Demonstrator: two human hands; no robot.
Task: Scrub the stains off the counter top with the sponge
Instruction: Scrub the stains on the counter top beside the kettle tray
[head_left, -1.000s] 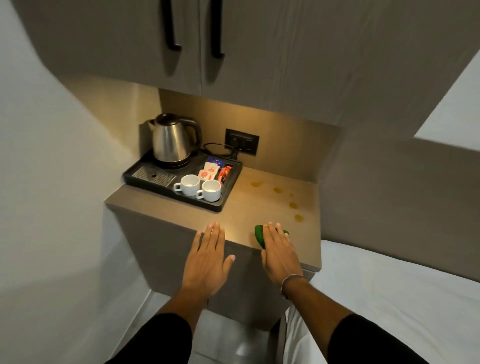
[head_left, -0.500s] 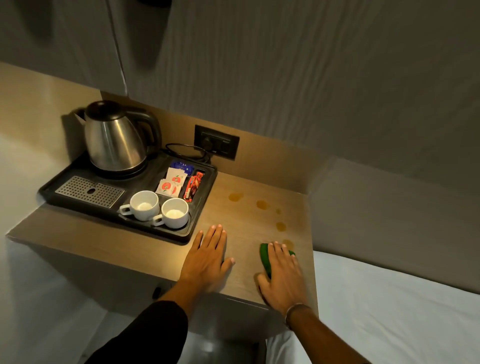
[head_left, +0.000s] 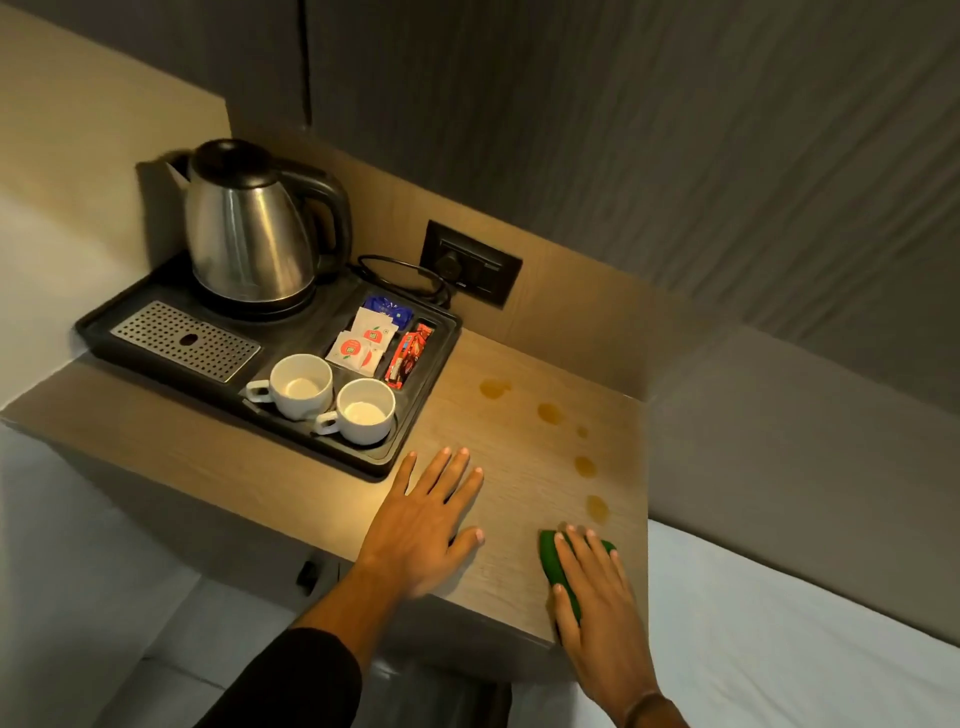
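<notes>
Pressing the green sponge (head_left: 550, 558) onto the worktop (head_left: 509, 467), right hand (head_left: 597, 613) fingers flat over it below the stains (head_left: 596, 506); left hand (head_left: 421, 525) flat, fingers spread.

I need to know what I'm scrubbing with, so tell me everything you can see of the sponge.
The sponge is bright green with rounded edges; its material cannot be told. It lies flat on the wooden counter top near the front right corner. The right hand lies palm down over it, fingers spread, hiding most of it; only its left edge and a bit of its far right edge show. The nearest amber stain lies just beyond it, apart from it.
</notes>
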